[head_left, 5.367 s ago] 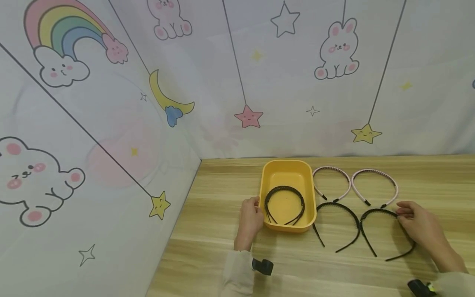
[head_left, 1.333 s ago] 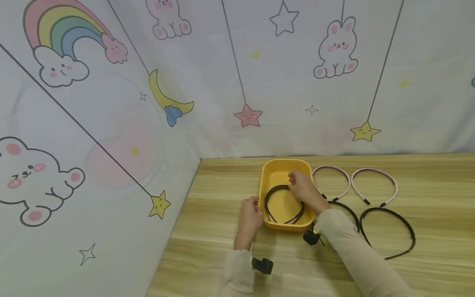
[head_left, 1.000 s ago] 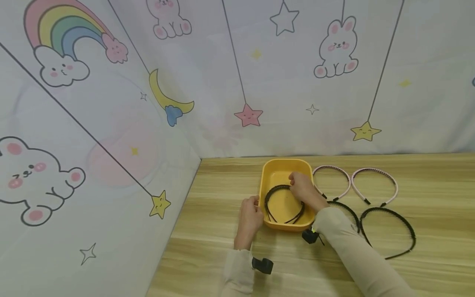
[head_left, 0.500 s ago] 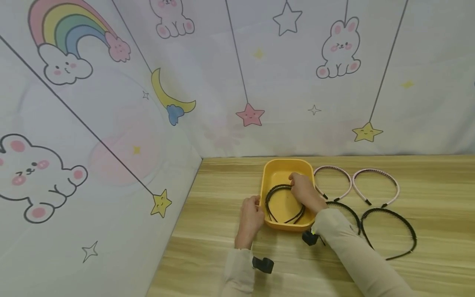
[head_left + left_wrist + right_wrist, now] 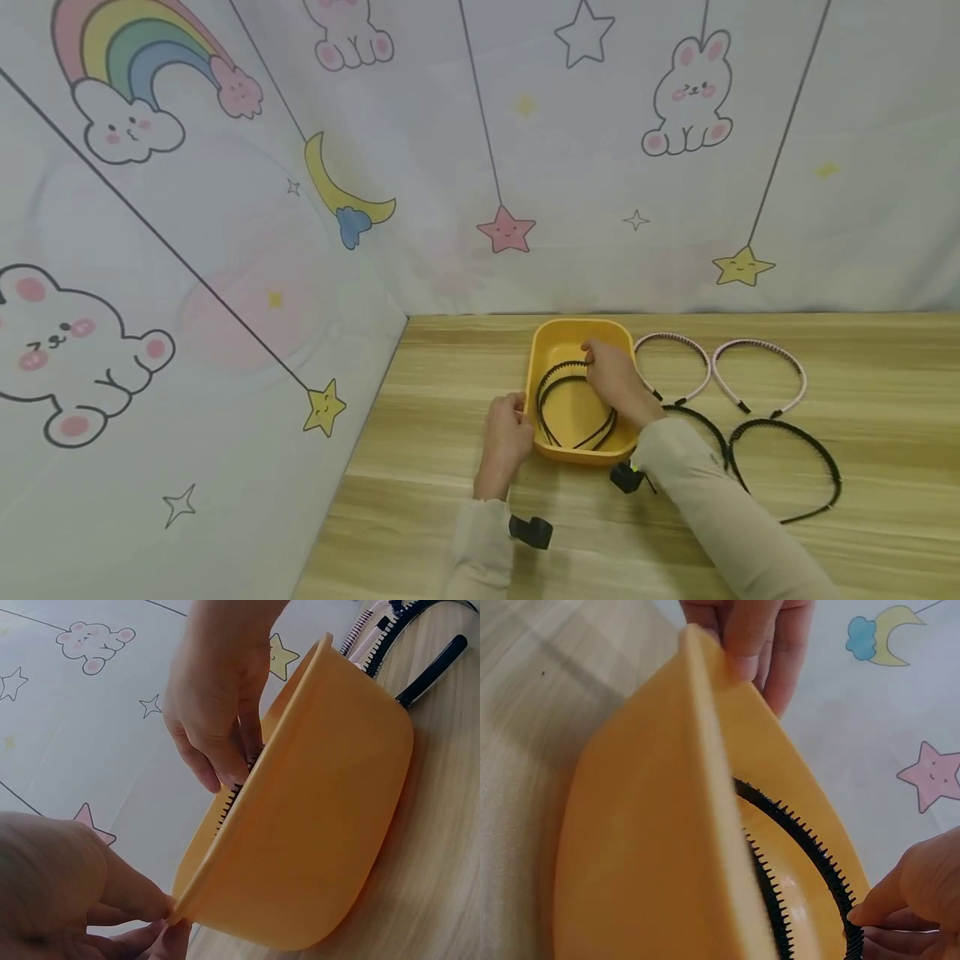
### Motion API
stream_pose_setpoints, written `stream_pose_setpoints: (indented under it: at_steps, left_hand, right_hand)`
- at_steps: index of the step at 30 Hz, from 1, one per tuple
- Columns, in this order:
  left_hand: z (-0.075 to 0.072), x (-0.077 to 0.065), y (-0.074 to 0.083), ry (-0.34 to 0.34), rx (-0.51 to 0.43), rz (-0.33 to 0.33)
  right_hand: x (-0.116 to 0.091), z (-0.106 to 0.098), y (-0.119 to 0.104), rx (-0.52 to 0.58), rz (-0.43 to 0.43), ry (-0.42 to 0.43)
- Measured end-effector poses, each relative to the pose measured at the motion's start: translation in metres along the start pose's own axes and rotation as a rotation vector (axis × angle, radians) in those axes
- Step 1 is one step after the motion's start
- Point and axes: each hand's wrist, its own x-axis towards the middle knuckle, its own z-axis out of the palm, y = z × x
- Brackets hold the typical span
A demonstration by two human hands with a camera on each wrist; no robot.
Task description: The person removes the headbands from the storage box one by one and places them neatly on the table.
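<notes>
A yellow plastic basin point(image 5: 553, 340) stands on the table, with two black toothed headbands inside. My left hand point(image 5: 504, 437) pinches its left rim between thumb and fingers. Inside the basin, my right hand point(image 5: 615, 379) pinches the top arc of one black headband point(image 5: 810, 840). That headband is raised apart from the other black headband point(image 5: 771, 896), which lies lower in the basin. In the left wrist view the right fingers point(image 5: 225, 754) reach over the rim, and only a toothed strip of the held headband shows.
Right of the basin lie two pink headbands point(image 5: 671, 337) point(image 5: 759, 343) and, nearer, two more black headbands point(image 5: 701, 419) point(image 5: 831, 458), one partly under the right sleeve point(image 5: 720, 492). A printed cloth wall point(image 5: 570, 275) rises behind the wooden table point(image 5: 420, 467).
My right hand has come from the far-right black headband into the basin. Just now it has shifted slightly up, and one headband has come apart from the other. The left hand stays on the rim.
</notes>
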Motion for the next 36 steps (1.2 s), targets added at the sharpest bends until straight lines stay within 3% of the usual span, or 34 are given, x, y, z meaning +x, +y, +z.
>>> stream_pose_setpoints:
  at_steps: [7, 16, 36]
  left_hand:
    - [0.000, 0.000, 0.000, -0.001, -0.003, 0.002]
    - [0.000, 0.000, 0.000, 0.006, -0.005, 0.020]
    - [0.000, 0.001, 0.001, -0.012, -0.015, -0.020]
  right_hand:
    - [-0.004, -0.012, -0.003, 0.013, -0.037, 0.072]
    - [-0.013, -0.030, -0.006, 0.059, -0.002, 0.093]
    - [-0.036, -0.053, -0.010, 0.072, 0.008, 0.109]
